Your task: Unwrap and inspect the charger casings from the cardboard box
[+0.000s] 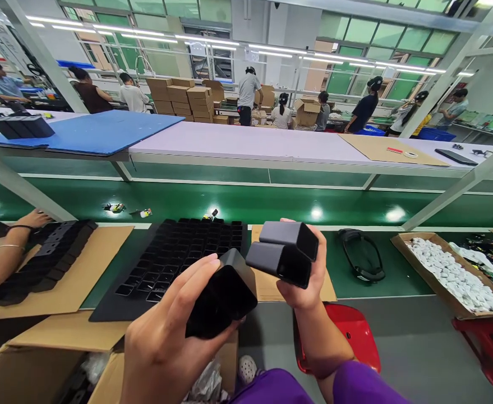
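Left hand [166, 342], nearest, grips one black housing [223, 294] by thumb and fingers only; a slip drops it into the open carton [40, 359] below. Right hand [309, 275] clamps two stacked housings [286, 252] above the desk [397, 280] edge; the top one could slide off.

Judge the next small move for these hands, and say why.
Probably lower one black block toward the black tray. The left hand grips one black block, the right hand holds two black blocks stacked, and the tray of open cells lies just beyond, many cells seemingly unfilled.
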`<state>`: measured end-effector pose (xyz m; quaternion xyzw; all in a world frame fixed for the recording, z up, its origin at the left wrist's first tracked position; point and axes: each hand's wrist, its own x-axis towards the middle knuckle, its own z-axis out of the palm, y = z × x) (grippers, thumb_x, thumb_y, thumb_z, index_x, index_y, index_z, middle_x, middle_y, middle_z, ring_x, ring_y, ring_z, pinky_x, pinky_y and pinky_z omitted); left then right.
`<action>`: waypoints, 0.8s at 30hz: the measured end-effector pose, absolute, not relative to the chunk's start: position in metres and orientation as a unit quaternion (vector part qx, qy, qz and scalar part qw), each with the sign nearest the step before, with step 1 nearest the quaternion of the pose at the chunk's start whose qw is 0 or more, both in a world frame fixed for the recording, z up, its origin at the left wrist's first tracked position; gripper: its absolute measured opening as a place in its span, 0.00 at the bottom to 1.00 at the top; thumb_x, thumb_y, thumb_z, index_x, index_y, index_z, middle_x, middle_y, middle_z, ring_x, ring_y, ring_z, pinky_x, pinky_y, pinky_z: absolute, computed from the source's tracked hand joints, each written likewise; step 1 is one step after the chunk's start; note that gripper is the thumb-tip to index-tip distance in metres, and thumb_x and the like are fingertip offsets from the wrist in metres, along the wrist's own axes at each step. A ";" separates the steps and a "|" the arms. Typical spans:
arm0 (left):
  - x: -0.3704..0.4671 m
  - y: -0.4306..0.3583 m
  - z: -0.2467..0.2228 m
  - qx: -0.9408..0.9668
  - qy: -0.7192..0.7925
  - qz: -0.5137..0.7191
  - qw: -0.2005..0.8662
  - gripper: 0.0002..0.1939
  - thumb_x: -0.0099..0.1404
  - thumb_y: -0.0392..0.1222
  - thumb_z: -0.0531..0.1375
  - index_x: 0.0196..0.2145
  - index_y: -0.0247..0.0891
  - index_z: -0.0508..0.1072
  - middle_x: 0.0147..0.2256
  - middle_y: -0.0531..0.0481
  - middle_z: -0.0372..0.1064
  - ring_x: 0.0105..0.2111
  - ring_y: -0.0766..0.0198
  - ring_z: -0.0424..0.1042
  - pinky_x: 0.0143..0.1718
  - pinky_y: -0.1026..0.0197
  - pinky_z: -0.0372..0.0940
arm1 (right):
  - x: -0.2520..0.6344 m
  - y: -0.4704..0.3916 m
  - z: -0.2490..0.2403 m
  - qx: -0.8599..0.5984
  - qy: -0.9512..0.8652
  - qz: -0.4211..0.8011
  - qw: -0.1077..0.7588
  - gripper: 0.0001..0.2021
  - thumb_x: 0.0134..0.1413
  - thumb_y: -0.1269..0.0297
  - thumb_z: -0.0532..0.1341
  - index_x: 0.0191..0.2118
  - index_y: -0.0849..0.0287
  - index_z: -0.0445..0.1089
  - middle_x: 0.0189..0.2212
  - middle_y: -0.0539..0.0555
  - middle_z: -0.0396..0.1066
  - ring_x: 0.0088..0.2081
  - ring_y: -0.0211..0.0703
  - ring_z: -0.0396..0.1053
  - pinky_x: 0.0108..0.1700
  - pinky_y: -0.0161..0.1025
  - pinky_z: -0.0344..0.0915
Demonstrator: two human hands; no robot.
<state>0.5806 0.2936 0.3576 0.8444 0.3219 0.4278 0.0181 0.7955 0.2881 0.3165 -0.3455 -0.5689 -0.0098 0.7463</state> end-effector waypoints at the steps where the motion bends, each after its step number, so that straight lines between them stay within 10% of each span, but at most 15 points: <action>1: 0.579 0.294 0.357 0.846 0.321 0.425 0.017 0.32 0.68 0.46 0.65 0.66 0.50 0.62 0.57 0.47 0.75 0.48 0.53 0.81 0.40 0.58 0.77 | 0.796 0.288 0.315 -0.339 -0.572 0.006 0.746 0.35 0.55 0.45 0.66 0.63 0.53 0.56 0.52 0.66 0.72 0.52 0.57 0.76 0.52 0.55 0.75; 24: 0.571 0.300 0.347 0.857 0.326 0.398 0.024 0.36 0.64 0.40 0.68 0.67 0.48 0.61 0.57 0.46 0.75 0.49 0.52 0.80 0.45 0.56 0.79 | 0.805 0.291 0.288 -0.319 -0.596 0.123 0.727 0.38 0.46 0.44 0.70 0.59 0.48 0.55 0.53 0.65 0.71 0.55 0.60 0.74 0.53 0.65 0.72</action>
